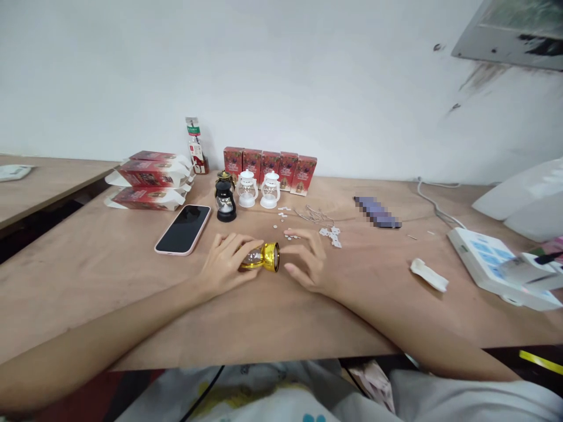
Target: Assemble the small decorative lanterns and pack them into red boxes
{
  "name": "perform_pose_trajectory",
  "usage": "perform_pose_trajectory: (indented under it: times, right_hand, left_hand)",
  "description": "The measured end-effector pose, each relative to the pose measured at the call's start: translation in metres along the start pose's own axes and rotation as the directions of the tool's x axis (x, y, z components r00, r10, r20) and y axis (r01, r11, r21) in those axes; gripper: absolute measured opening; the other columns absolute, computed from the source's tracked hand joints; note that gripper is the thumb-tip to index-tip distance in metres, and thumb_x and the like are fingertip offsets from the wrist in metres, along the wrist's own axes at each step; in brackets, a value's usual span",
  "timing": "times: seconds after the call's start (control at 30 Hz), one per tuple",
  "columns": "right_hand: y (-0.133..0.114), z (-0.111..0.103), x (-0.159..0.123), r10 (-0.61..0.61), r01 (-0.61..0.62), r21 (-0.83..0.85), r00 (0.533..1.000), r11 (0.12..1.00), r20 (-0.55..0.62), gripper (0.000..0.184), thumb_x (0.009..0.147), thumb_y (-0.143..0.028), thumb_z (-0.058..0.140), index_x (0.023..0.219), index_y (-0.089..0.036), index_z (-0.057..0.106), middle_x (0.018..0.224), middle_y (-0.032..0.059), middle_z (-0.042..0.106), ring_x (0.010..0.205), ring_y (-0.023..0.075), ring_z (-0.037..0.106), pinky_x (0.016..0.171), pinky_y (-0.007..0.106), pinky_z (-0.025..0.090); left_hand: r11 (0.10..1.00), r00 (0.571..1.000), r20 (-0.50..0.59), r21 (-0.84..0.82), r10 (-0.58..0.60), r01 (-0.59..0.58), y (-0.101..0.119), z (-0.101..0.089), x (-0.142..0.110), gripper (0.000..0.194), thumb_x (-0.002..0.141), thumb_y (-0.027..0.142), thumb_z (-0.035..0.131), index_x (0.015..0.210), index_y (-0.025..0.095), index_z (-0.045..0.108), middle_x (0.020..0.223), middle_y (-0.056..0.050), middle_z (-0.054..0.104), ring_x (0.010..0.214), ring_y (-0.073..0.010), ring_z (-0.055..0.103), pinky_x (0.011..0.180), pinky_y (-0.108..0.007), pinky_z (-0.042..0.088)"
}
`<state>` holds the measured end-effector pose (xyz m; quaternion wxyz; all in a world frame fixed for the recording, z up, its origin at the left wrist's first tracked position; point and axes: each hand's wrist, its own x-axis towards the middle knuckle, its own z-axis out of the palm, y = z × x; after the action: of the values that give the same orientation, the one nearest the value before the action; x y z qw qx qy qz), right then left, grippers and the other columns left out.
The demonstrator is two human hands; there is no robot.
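Note:
My left hand (231, 258) is wrapped round a small gold lantern (269, 257) that lies on its side, its base facing right. Just off that base, my right hand (309, 259) has its fingers curved and apart, with no object visible between them. Behind the hands stand two white lanterns (247, 189), a black lantern (226, 202) and a dark bronze lantern (224, 175) partly hidden behind the black one. Small white discs (290, 237) and white cut pieces (332, 235) are scattered beyond my right hand, near a tangle of thin wires (314, 215).
Red boxes (281, 167) line the wall, and flattened red boxes (149, 176) are stacked at left beside a bottle (196, 146). A phone (183, 230) lies left of my hands. To the right are a blurred purple item (376, 212), a crumpled white piece (428, 275) and a power strip (488, 261).

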<state>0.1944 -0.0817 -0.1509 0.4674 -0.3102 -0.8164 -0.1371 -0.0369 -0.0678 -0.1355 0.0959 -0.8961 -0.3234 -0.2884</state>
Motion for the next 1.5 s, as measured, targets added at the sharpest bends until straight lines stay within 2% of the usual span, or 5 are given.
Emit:
perform_pose_trajectory:
  times: [0.17, 0.57, 1.07, 1.23, 1.5]
  right_hand:
    - [0.052, 0.002, 0.019, 0.114, -0.070, -0.369, 0.989, 0.927, 0.098, 0.022, 0.092, -0.024, 0.047, 0.087, -0.020, 0.068, 0.092, 0.0090, 0.068, 0.088, 0.0232, 0.057, 0.081, 0.039, 0.039]
    - [0.106, 0.030, 0.078, 0.479, 0.022, -0.664, 0.675, 0.747, 0.561, 0.034, 0.092, -0.021, 0.041, 0.092, -0.006, 0.072, 0.098, 0.0224, 0.069, 0.108, 0.0323, 0.048, 0.084, 0.041, 0.031]
    - [0.099, 0.037, 0.071, 0.480, -0.050, -0.650, 0.719, 0.758, 0.504, 0.022, 0.083, -0.018, 0.051, 0.082, -0.008, 0.070, 0.092, 0.0183, 0.070, 0.103, 0.0309, 0.053, 0.085, 0.040, 0.036]
    - [0.061, 0.020, 0.050, 0.311, -0.291, -0.220, 0.948, 0.931, 0.061, 0.019, 0.087, -0.021, 0.049, 0.072, -0.018, 0.061, 0.074, 0.0043, 0.066, 0.076, 0.0185, 0.060, 0.071, 0.031, 0.044]
    - [-0.024, 0.005, 0.039, -0.331, 0.350, 0.033, 0.908, 0.936, -0.256, 0.008, 0.084, -0.014, 0.060, 0.084, -0.022, 0.060, 0.068, -0.0015, 0.067, 0.065, 0.0125, 0.061, 0.064, 0.029, 0.046]
  left_hand:
    - [0.999, 1.000, -0.026, -0.038, 0.011, -0.011, 0.000, 0.001, 0.001, 0.037, 0.084, 0.030, 0.055, 0.119, 0.018, 0.055, 0.112, -0.009, 0.067, 0.097, -0.0223, 0.060, 0.080, -0.035, 0.035]
    - [0.999, 0.999, -0.044, -0.022, 0.033, -0.034, 0.000, 0.001, 0.000, 0.036, 0.084, 0.030, 0.055, 0.117, 0.017, 0.055, 0.110, -0.009, 0.067, 0.094, -0.0218, 0.061, 0.080, -0.034, 0.034]
    - [0.954, 0.998, 0.024, -0.293, -0.057, 0.062, -0.004, 0.004, 0.002, 0.039, 0.078, 0.025, 0.060, 0.116, 0.020, 0.051, 0.119, -0.009, 0.064, 0.111, -0.0234, 0.059, 0.090, -0.036, 0.041]
    - [0.856, 0.995, 0.002, -0.510, -0.100, 0.087, -0.008, 0.005, 0.002, 0.044, 0.075, 0.033, 0.067, 0.112, 0.021, 0.048, 0.123, -0.010, 0.061, 0.113, -0.0245, 0.059, 0.092, -0.038, 0.047]
    - [0.889, 0.994, -0.090, -0.458, -0.066, 0.017, -0.008, 0.007, 0.002, 0.041, 0.079, 0.036, 0.064, 0.113, 0.020, 0.047, 0.118, -0.011, 0.062, 0.109, -0.0242, 0.060, 0.091, -0.039, 0.048]
